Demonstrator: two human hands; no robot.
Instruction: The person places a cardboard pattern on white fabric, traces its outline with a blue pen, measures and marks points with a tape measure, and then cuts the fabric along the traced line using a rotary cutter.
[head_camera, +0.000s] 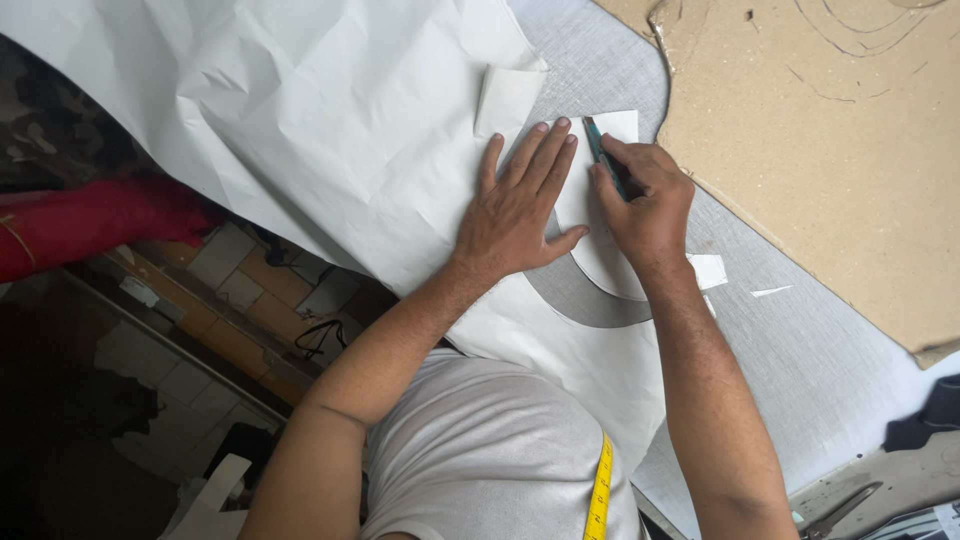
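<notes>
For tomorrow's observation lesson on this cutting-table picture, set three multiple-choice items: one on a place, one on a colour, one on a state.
1. Where do the scissors lie?
A. lower right corner of the picture
B. on the cardboard sheet
C. under the left hand

2. What colour is the measuring tape over the person's shoulder?
A. red
B. yellow
C. blue

3. How is the left hand placed?
A. clenched in a fist
B. lifted in the air
C. pressed flat, fingers spread

Answers:
1 A, they rest at the table's lower right edge.
2 B, the strip is bright yellow.
3 C, its palm lies on the white paper while the right hand grips a green-handled tool.
</notes>
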